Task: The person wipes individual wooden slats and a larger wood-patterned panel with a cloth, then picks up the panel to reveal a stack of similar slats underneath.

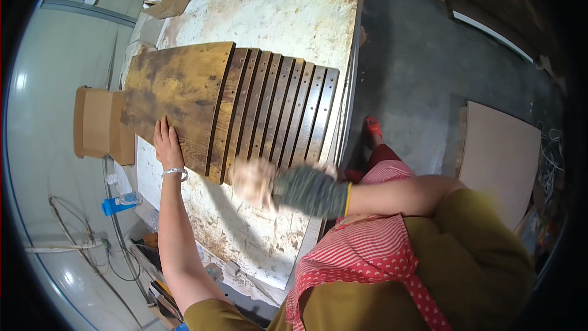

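Several brown-stained wooden boards lie overlapped on the table like steps, their drilled edges (288, 101) fanned toward the right. The uppermost board (184, 79), at the left end, has a mottled golden-brown face with dark patches. My left hand (167, 144), bare with a bracelet at the wrist, rests flat on that board's near edge, fingers stretched out. My right hand (315, 191) wears a dark green patterned glove and grips a beige cloth (252, 182), smeared by motion, at the near ends of the boards. The cloth hides part of those ends; whether it touches them I cannot tell.
The boards lie on a stained white table (294, 6). Left of it are an open cardboard box (98, 121) and a blue-and-clear bottle (121, 203). Cables hang along the left wall. On the right floor stand a flat tan sheet (499, 153) and a dark wooden panel (502, 0).
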`<state>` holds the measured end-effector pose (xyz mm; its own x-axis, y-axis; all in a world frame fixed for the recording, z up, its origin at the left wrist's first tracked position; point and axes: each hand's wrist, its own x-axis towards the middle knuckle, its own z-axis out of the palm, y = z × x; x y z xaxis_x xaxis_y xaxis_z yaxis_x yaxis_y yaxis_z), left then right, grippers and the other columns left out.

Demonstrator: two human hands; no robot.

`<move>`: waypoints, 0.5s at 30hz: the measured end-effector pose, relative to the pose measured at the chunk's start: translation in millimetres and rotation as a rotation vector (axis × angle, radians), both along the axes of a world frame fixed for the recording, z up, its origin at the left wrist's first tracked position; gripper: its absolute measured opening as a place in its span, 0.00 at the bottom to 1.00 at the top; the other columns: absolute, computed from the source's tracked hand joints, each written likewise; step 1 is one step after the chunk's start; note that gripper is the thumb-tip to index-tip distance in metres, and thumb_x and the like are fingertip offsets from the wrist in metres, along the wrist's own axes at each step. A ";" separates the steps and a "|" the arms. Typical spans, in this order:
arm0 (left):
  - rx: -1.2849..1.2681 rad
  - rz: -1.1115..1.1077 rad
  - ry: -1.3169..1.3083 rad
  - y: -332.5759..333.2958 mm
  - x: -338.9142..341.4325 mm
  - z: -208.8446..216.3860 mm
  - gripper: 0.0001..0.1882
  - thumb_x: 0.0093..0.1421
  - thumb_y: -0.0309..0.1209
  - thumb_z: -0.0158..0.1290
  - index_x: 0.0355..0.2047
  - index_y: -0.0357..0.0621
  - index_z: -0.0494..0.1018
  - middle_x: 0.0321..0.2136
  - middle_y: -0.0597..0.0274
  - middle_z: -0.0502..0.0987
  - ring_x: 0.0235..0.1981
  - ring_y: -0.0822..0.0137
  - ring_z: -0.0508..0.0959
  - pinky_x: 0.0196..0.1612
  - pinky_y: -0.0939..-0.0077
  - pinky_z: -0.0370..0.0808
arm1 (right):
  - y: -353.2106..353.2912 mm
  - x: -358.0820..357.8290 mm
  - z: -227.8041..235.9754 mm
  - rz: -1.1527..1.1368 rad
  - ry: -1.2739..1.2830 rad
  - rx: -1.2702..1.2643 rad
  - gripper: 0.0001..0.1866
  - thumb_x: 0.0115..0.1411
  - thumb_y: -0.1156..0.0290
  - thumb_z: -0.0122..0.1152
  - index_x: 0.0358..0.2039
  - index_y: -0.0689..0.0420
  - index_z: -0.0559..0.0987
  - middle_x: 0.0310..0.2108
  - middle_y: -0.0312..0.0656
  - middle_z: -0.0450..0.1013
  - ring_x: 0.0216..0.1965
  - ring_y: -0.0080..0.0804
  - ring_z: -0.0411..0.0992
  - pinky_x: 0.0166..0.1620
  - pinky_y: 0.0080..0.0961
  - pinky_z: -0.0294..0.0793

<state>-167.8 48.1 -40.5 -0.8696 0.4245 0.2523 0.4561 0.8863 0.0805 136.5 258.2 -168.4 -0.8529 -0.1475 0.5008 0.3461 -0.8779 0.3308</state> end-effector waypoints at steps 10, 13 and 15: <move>0.010 0.026 -0.011 -2.6 7.7 3.8 0.26 0.67 0.46 0.32 0.61 0.54 0.59 0.62 0.57 0.57 0.62 0.56 0.56 0.62 0.61 0.53 | 149.0 -60.8 24.8 0.155 -0.094 0.588 0.42 0.49 0.32 0.53 0.42 0.64 0.67 0.28 0.35 0.67 0.23 0.24 0.67 0.23 0.21 0.69; 0.007 0.050 0.001 -2.4 5.8 -0.8 0.26 0.67 0.47 0.32 0.61 0.54 0.59 0.62 0.57 0.57 0.62 0.56 0.56 0.62 0.60 0.53 | 236.3 -70.7 35.4 0.448 -0.433 0.595 0.31 0.53 0.41 0.55 0.35 0.62 0.72 0.26 0.35 0.68 0.20 0.24 0.69 0.19 0.19 0.70; 0.007 0.061 0.011 -1.0 3.5 -3.7 0.25 0.66 0.47 0.33 0.61 0.55 0.59 0.62 0.58 0.57 0.62 0.56 0.56 0.61 0.59 0.53 | 251.4 -74.8 43.8 0.338 -0.392 0.576 0.24 0.57 0.52 0.53 0.39 0.63 0.72 0.31 0.40 0.70 0.25 0.26 0.72 0.23 0.21 0.75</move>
<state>-164.3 47.1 -44.3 -0.8909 0.3689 0.2650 0.4019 0.9120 0.0817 61.7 509.6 -124.5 -0.8140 -0.5774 -0.0631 0.5781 -0.8159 0.0077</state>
